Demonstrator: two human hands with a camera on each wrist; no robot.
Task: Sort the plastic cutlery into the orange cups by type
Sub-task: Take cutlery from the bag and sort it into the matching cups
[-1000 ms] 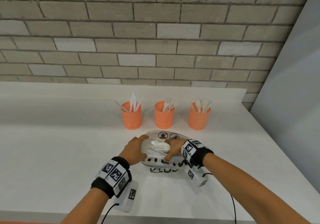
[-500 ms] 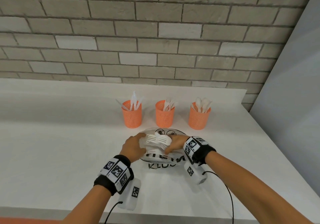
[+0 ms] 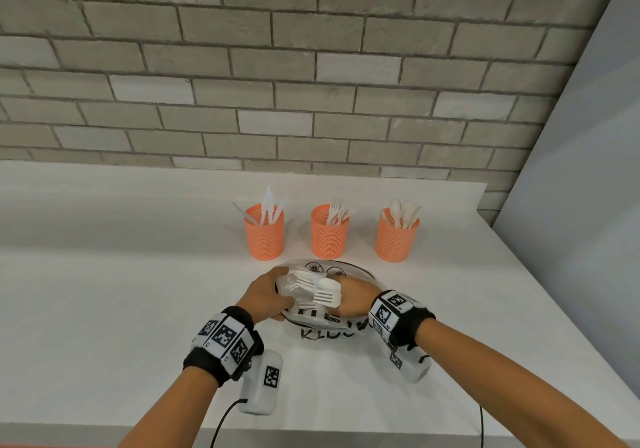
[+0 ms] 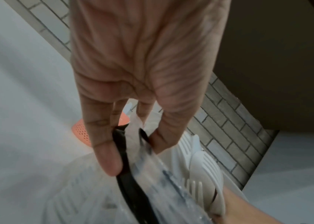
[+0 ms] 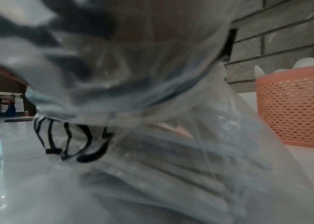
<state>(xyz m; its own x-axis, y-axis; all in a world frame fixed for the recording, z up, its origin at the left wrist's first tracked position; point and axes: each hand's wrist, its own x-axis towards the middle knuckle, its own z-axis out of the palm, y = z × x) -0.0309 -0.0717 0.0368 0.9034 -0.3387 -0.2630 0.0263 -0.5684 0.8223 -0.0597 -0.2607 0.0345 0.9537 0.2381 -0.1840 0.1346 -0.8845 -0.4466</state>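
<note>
White counter (image 3: 104,309) stretching wide under a grey brick wall (image 3: 311,66), and lined up near the back edge are three orange mesh cups, well apart from one another. Left cup (image 3: 264,236) bristles with knives, the middle cup (image 3: 329,236) shows fork tines, the right cup (image 3: 396,239) carries rounded spoon bowls.

Just in front of the cups lies a clear plastic bag (image 3: 325,324) with black lettering, flat on the counter — both hands are at its mouth. The left hand (image 3: 265,297) pinches the bag's edge, thumb and fingers closed on the film and its black trim, plainly seen from the left wrist view (image 4: 125,151).

The right hand (image 3: 351,298) is wrapped round a bundle of white plastic cutlery (image 3: 317,288) — fork tines fanning out toward the left hand, a rounded spoon bowl on top. The bundle sits above the bag's opening, between the two hands, which are close together and nearly touching.

From the right wrist view the crumpled bag (image 5: 152,136) fills almost everything, blurred, with the spoon cup (image 5: 296,109) standing just beside it.
</note>
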